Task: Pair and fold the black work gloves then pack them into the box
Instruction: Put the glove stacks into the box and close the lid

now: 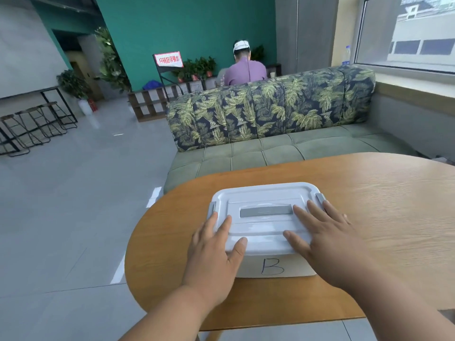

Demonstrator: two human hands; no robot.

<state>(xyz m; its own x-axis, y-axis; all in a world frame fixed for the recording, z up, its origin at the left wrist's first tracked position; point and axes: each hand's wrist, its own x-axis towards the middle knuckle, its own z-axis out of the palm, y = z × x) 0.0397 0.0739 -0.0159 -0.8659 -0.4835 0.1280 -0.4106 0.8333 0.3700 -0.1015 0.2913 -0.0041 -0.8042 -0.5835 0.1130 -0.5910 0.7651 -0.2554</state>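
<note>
A white plastic box [264, 263] marked with a hand-written "B" stands on the round wooden table [381, 217]. Its white lid [263, 195] with a grey handle and grey side clips lies on top. My left hand [214, 252] rests flat on the lid's near left corner, fingers spread. My right hand [325, 237] lies flat on the lid's right side, its fingertips near the right clip [320, 198]. No black gloves are visible; the box's inside is hidden by the lid.
A green sofa [270, 148] with a leaf-print back stands just beyond the table. A person in a purple shirt [245, 70] sits behind it, facing away. Grey tiled floor spreads to the left, with metal stools [37, 124] at the far left.
</note>
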